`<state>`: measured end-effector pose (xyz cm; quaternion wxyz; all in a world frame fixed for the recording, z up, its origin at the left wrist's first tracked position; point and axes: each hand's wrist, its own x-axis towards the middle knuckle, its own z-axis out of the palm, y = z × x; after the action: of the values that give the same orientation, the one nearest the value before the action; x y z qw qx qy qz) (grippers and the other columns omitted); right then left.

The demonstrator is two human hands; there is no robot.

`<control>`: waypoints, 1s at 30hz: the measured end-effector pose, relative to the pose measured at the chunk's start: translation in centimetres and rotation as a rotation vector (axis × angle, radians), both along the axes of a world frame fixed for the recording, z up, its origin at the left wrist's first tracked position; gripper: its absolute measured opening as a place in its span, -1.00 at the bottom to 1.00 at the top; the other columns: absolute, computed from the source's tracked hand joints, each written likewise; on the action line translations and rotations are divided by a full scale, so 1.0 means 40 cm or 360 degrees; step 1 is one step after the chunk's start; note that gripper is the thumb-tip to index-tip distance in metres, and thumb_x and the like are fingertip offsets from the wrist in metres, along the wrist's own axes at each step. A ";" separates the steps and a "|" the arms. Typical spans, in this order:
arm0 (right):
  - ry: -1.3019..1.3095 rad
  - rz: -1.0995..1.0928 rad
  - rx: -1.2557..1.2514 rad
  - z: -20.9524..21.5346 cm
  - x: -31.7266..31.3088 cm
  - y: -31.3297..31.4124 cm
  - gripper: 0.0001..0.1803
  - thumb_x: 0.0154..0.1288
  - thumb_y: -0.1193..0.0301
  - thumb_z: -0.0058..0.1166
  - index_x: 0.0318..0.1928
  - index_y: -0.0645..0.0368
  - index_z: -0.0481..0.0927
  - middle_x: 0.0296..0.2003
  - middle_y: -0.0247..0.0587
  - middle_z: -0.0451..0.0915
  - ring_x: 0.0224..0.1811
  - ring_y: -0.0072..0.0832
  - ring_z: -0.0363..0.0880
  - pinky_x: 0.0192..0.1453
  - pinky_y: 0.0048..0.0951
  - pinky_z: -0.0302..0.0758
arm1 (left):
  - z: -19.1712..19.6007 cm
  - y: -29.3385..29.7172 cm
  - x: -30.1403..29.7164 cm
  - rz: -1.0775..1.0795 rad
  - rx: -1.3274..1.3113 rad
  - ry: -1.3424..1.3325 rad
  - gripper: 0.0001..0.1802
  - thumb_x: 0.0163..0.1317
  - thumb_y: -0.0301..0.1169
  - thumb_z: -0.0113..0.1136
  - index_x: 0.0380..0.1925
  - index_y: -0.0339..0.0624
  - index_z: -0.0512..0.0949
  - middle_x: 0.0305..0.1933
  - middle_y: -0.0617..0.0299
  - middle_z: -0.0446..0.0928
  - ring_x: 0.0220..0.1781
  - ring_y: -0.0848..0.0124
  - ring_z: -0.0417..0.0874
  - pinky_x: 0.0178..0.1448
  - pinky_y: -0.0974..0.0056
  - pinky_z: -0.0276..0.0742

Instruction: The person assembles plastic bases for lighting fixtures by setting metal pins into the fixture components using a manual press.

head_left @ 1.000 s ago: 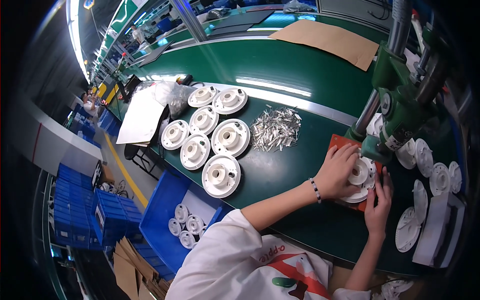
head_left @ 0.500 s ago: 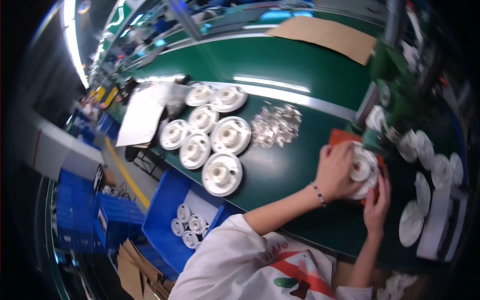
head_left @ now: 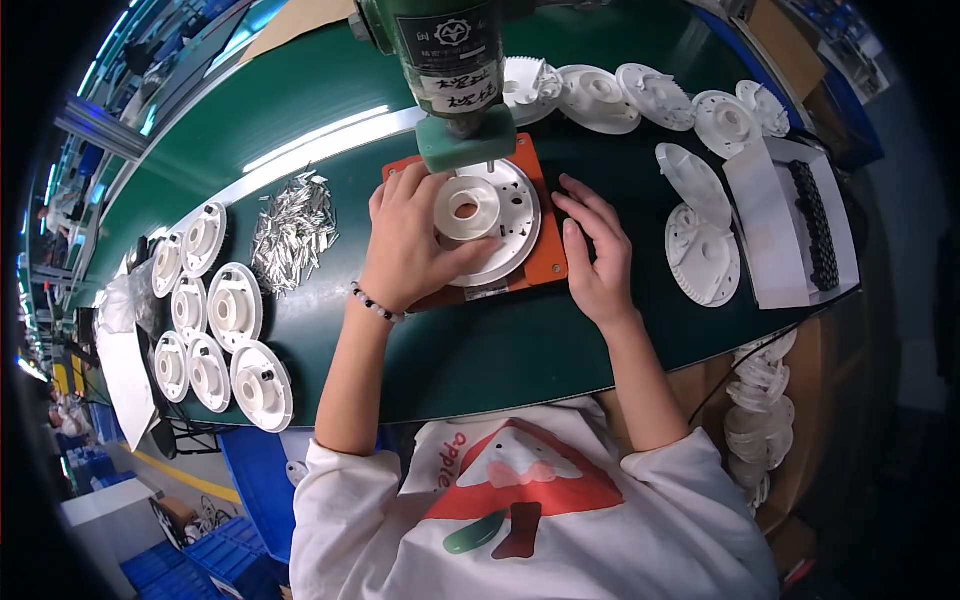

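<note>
Head view, left hand (head_left: pixel 408 240) half closed on a white hubbed plastic disc (head_left: pixel 517 228), disc lying on an orange plate (head_left: pixel 551 262) beneath a green press (head_left: pixel 467 140), right hand (head_left: pixel 603 265) loosely open, holding nothing, beside the plate's right edge, silvery metal pieces (head_left: pixel 293 232) heaped on the green tabletop (head_left: pixel 480 360)

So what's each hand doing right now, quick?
Left hand: curled round the white disc, holding it.
Right hand: open and empty, beside the orange plate.
</note>
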<state>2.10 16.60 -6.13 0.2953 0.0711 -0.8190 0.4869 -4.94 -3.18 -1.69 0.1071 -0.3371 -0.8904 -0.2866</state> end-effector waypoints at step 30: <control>0.0076 0.0066 0.0382 0.001 0.009 -0.025 -0.69 0.17 0.56 -0.12 -0.05 0.27 0.51 0.08 0.01 0.37 0.10 -0.19 0.37 0.17 -0.32 0.28 | -0.054 -0.054 0.016 0.0114 0.0437 0.0246 -0.47 -0.15 -0.09 0.33 -0.26 -0.23 0.45 -0.02 0.06 0.41 0.07 0.16 0.39 0.20 -0.11 0.08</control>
<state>2.47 15.59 -6.10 0.2939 0.1345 -0.8625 0.3894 -4.31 -5.34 -3.85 0.2305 -0.3084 -0.8434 -0.3748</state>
